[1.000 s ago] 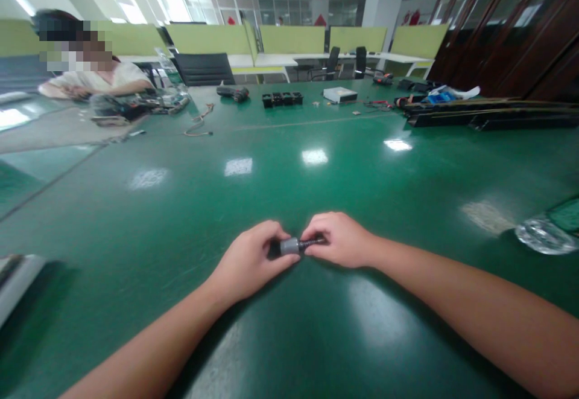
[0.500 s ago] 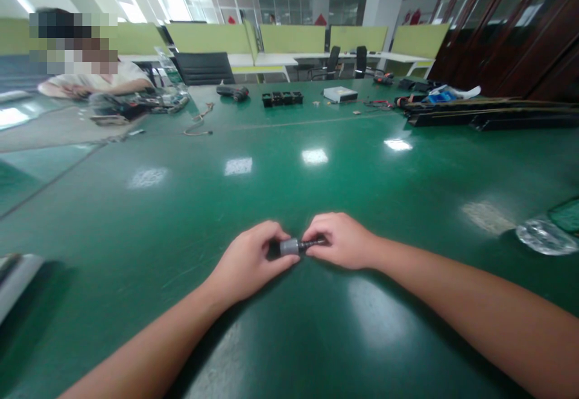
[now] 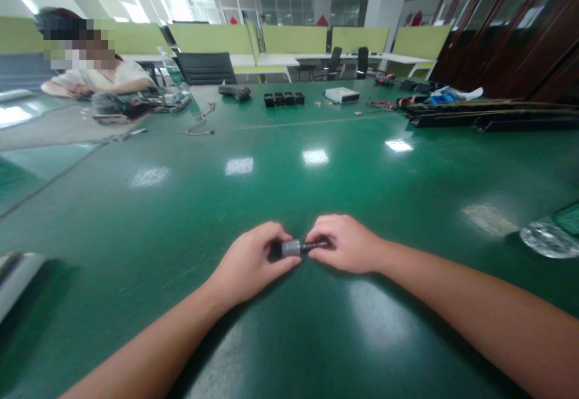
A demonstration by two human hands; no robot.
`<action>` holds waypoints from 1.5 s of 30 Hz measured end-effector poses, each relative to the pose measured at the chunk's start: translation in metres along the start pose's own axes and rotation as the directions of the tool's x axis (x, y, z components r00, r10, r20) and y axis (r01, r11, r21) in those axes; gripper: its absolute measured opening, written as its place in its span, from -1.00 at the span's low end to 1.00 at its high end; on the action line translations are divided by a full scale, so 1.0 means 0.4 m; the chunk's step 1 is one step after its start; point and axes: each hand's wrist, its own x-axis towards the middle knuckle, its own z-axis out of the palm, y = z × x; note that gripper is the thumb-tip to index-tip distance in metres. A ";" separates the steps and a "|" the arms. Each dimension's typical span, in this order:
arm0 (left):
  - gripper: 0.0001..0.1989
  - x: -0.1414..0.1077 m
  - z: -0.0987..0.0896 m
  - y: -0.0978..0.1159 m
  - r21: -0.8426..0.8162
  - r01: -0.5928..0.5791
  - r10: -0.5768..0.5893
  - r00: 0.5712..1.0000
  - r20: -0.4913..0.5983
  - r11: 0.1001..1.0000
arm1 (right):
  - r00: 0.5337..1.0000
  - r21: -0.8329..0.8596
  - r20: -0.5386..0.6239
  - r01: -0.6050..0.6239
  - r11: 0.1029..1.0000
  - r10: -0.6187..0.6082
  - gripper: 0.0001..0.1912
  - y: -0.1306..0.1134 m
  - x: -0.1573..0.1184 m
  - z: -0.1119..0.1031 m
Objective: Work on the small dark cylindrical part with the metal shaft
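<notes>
Low over the green table [image 3: 280, 194], a small grey cylinder with a dark ridged shaft [image 3: 291, 248] lies sideways between my hands. The thumb and fingers of my left hand [image 3: 256, 260] close around the grey cylinder part from the left. On the other side, my right hand [image 3: 346, 245] pinches the dark ridged shaft, whose far end is partly hidden in the fingers. My fingertips almost meet where the cylinder joins the shaft. Its exact kind is too small to tell.
Beyond my hands are a black block of connected units [image 3: 284, 99], a white box [image 3: 342, 95] and a cable [image 3: 199, 128]. Long black rails [image 3: 493, 115] lie back right, clear plastic [image 3: 547, 239] at right. A co-worker [image 3: 122, 76] sits back left.
Both hands and the held piece appear slightly farther right, as the whole view has shifted a little. My grip looks the same.
</notes>
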 end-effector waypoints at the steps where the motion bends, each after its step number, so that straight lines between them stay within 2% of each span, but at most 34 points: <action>1: -0.76 0.000 0.000 0.000 0.001 0.002 -0.002 1.000 -0.001 1.000 | 1.000 0.003 -0.004 0.000 1.000 0.000 -0.87 0.000 -0.001 0.000; 14: -0.76 0.000 -0.005 0.006 0.009 0.009 -0.009 1.000 0.002 1.000 | 0.999 -0.006 -0.034 0.018 1.000 -0.018 -0.89 0.000 -0.008 -0.002; 21: -0.75 0.000 -0.002 0.000 0.029 0.008 -0.008 1.000 0.009 1.000 | 0.998 -0.068 -0.052 0.020 0.998 -0.024 -0.90 0.007 -0.007 -0.005; 45: -0.74 -0.005 -0.004 0.006 0.004 -0.002 0.002 1.000 0.001 1.000 | 0.998 -0.046 -0.063 0.022 0.999 -0.025 -0.92 0.022 -0.017 -0.023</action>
